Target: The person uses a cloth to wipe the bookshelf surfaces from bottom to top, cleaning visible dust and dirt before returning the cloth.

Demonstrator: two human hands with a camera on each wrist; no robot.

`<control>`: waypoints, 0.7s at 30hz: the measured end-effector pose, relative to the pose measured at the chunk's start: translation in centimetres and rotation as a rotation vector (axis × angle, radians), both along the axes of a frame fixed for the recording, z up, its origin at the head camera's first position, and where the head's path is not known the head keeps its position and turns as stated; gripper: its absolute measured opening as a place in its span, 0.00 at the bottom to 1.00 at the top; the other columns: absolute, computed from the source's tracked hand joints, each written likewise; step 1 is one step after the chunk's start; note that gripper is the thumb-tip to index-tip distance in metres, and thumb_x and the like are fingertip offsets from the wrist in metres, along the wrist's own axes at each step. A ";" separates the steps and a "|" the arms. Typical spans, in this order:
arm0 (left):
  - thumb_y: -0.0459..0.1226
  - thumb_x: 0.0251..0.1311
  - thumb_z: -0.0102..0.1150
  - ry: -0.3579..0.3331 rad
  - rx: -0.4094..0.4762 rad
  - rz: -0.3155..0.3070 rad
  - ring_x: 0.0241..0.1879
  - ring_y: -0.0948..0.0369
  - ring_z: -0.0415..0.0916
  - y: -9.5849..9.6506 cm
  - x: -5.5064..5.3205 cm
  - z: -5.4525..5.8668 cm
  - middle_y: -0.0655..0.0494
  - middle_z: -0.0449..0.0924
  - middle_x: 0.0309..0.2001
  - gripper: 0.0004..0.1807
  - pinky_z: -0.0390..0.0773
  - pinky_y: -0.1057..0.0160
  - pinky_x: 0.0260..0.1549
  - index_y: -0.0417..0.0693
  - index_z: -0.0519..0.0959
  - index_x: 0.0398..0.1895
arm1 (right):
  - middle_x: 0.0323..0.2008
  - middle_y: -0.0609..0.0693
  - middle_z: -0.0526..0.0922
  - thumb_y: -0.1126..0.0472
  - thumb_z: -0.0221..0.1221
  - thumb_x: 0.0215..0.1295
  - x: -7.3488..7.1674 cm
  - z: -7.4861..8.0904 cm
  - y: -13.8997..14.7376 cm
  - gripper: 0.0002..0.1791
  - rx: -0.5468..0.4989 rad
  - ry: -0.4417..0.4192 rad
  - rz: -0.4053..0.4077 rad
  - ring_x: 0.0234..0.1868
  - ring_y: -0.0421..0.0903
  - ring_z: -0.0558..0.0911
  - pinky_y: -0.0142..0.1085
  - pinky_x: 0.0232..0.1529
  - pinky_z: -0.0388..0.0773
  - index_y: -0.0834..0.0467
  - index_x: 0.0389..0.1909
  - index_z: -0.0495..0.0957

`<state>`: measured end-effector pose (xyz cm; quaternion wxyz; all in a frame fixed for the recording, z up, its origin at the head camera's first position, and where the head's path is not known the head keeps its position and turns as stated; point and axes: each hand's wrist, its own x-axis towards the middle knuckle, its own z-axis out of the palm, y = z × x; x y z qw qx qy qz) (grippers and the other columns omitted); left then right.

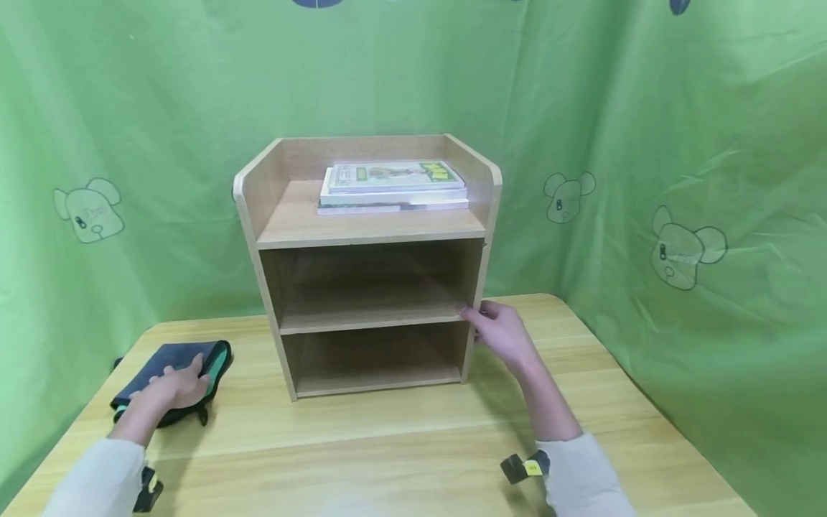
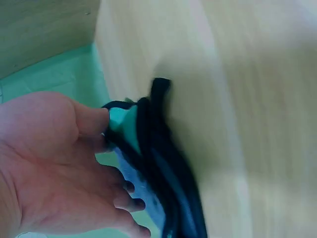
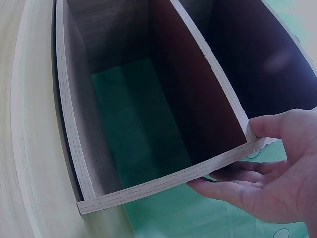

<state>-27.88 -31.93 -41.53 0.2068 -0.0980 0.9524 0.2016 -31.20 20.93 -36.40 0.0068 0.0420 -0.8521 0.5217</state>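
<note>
A small wooden shelf unit (image 1: 381, 327) stands upright on the table. My right hand (image 1: 500, 332) grips its right side panel, the thumb at the front edge near the middle board and the fingers round the outer face, as the right wrist view shows of the side panel (image 3: 163, 184). On the left lies a dark blue fabric case (image 1: 169, 362) with black trim and a green inside. My left hand (image 1: 174, 388) rests on this case with its fingers spread. In the left wrist view the thumb touches the case's edge near the green part (image 2: 125, 124).
A stack of books (image 1: 394, 188) lies on the unit's top board, towards the right. The wooden table (image 1: 375, 459) extends in front of the unit. Green curtains (image 1: 400, 72) with bear drawings hang behind the table and along both sides.
</note>
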 end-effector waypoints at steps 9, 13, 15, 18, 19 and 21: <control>0.50 0.80 0.28 0.085 0.067 0.113 0.66 0.17 0.13 0.3 0.6 -2.8 0.14 0.15 0.68 0.37 0.20 0.15 0.54 0.48 0.30 0.81 | 0.70 0.65 0.71 0.40 0.56 0.72 0.1 0.0 0.4 0.41 0.004 -0.020 0.003 0.58 0.65 0.81 0.60 0.68 0.68 0.66 0.73 0.64; 0.49 0.80 0.27 0.084 0.057 0.195 0.64 0.15 0.12 1.1 0.4 -2.8 0.13 0.14 0.68 0.36 0.22 0.15 0.55 0.48 0.29 0.80 | 0.70 0.65 0.71 0.41 0.56 0.72 0.1 -0.1 0.5 0.40 -0.003 -0.016 0.002 0.58 0.65 0.82 0.59 0.68 0.68 0.67 0.72 0.64; 0.48 0.80 0.26 0.071 0.049 0.227 0.63 0.15 0.11 1.4 0.4 -2.8 0.13 0.13 0.67 0.36 0.23 0.15 0.56 0.48 0.29 0.80 | 0.70 0.66 0.71 0.41 0.56 0.72 0.1 -0.1 0.6 0.40 -0.002 -0.012 0.006 0.58 0.65 0.82 0.59 0.68 0.68 0.67 0.72 0.65; 0.47 0.80 0.26 0.058 0.053 0.251 0.64 0.16 0.10 1.6 0.4 -2.8 0.14 0.12 0.68 0.35 0.23 0.15 0.56 0.48 0.29 0.80 | 0.69 0.65 0.72 0.42 0.56 0.73 0.1 -0.1 0.6 0.38 -0.004 -0.001 0.005 0.58 0.64 0.82 0.58 0.68 0.69 0.67 0.71 0.67; 0.47 0.80 0.26 0.055 0.054 0.253 0.63 0.16 0.10 1.6 0.5 -2.8 0.14 0.12 0.67 0.35 0.23 0.15 0.56 0.48 0.29 0.80 | 0.68 0.66 0.73 0.42 0.56 0.73 0.1 -0.1 0.7 0.38 -0.007 0.002 0.006 0.58 0.65 0.82 0.58 0.68 0.70 0.67 0.71 0.67; 0.47 0.80 0.26 0.051 0.052 0.258 0.64 0.16 0.10 1.7 0.5 -2.8 0.14 0.12 0.68 0.35 0.22 0.16 0.56 0.48 0.29 0.80 | 0.68 0.66 0.73 0.43 0.56 0.73 0.1 -0.1 0.7 0.38 -0.006 0.005 0.007 0.59 0.65 0.82 0.57 0.67 0.70 0.67 0.70 0.67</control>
